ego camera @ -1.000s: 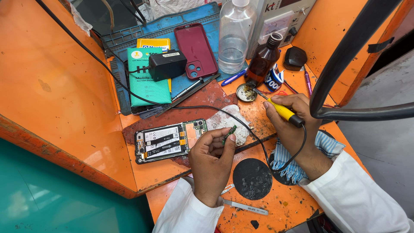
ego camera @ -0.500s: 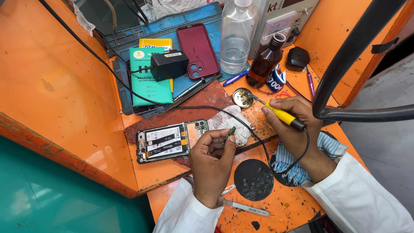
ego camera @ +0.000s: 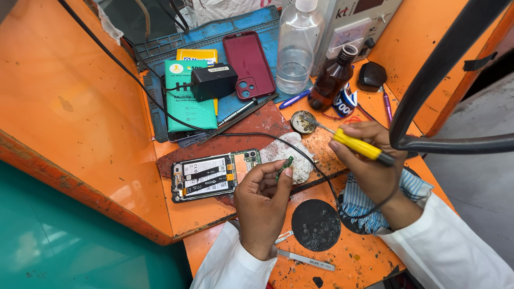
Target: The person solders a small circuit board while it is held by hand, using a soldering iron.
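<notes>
The left hand (ego camera: 262, 200) pinches a small green board (ego camera: 284, 166) between thumb and forefinger, its long axis tilted up and to the right; the right hand (ego camera: 369, 160) is closed around a yellow soldering iron (ego camera: 360, 146). The iron runs up-left from that hand, tip in a round tin (ego camera: 303, 121) beyond it. This looks like tip loading; next, the tip must reach the board steadily. An opened phone (ego camera: 211, 174) lies left of the left hand.

- The bottle (ego camera: 299, 45) and the white box (ego camera: 357, 24) behind it are cut off by the top edge.
- The right hand (ego camera: 369, 160) hides part of the iron (ego camera: 360, 146).
- The tin's (ego camera: 304, 122) contents are too small to tell.
- The sleeves (ego camera: 444, 249) run off the bottom edge.
</notes>
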